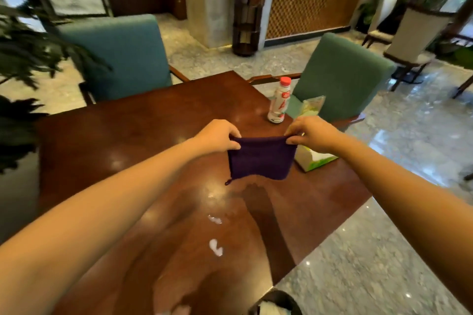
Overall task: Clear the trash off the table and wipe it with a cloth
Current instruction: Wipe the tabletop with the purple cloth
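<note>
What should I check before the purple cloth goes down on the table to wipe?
1. Left hand grips the purple cloth: ok.
2. Right hand grips its other top corner: ok.
3. Cloth hangs clear of the dark wooden table: ok.
4. Trash cleared: not ok; red-capped plastic bottle and green-and-white tissue box remain.
5. White spots nearer the person unwiped: not ok.
6. Cloth dampness: cannot tell.

Bench [128, 135]: dark reddish wood, polished, glossy, light glints and reflections across top; pale wet-looking smears near its near edge.
Cloth [261, 158]: purple fabric, matt, soft, fine-textured.
Bottle [279, 102]: clear plastic, smooth, red cap, near far right corner.
Tissue box [311, 153]: thin printed card, slight sheen.
Chairs [122, 54]: teal woven upholstery, matt.
Floor [384, 263]: speckled stone, glossy.
</note>
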